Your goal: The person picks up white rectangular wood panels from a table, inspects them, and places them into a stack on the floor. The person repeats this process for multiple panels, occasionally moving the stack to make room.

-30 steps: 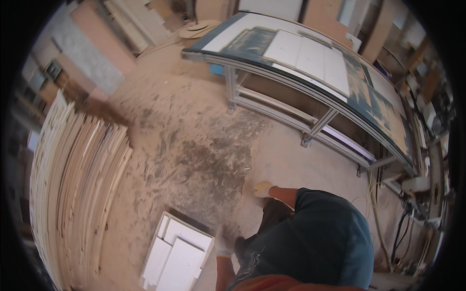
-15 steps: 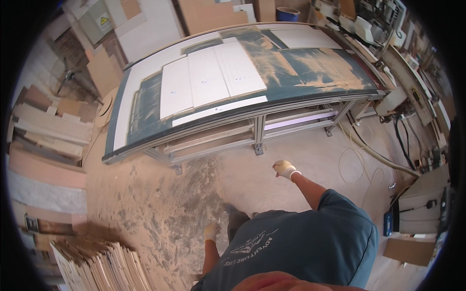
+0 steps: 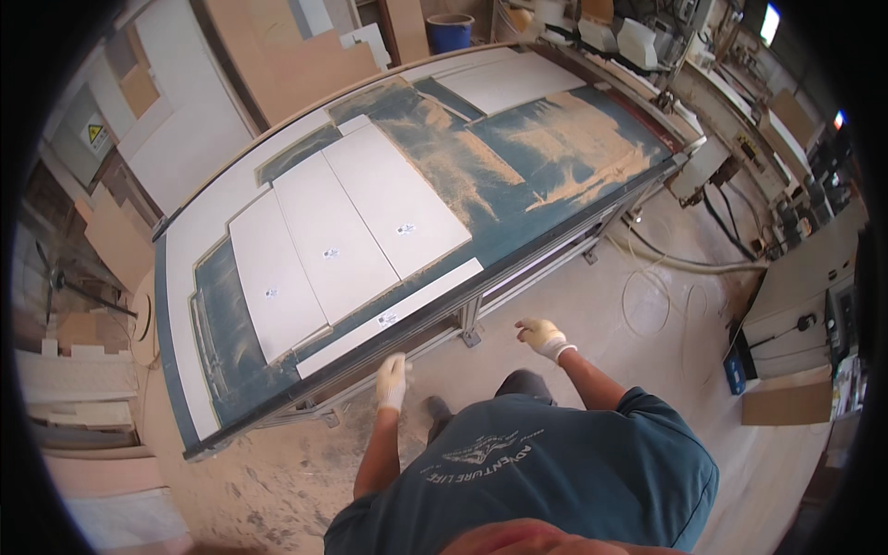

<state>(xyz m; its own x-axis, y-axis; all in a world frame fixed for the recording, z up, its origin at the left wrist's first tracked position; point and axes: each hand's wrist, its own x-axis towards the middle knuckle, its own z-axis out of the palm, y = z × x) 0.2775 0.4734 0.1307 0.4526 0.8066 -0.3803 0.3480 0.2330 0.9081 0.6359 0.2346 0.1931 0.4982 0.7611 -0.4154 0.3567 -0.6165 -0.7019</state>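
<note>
My left hand wears a pale work glove and hovers by the near edge of a large work table. Its fingers point toward the table, loosely stretched, holding nothing visible. To the right, also gloved, my right hand hangs over the floor just short of the table, fingers loosely bent and apart. Three white panels lie side by side on the green tabletop, each with a small label. A narrow white strip runs along the near edge, closest to my left hand. Neither hand touches the panels.
Sawdust covers much of the table's right half. Behind stand a blue bucket and leaning boards. A hose lies on the floor at right, near a cardboard box. Stacked boards line the left.
I have come nearer to the table, which now looks larger and turned in view. My left hand has risen forward to its near edge; my right hand stays held out.
</note>
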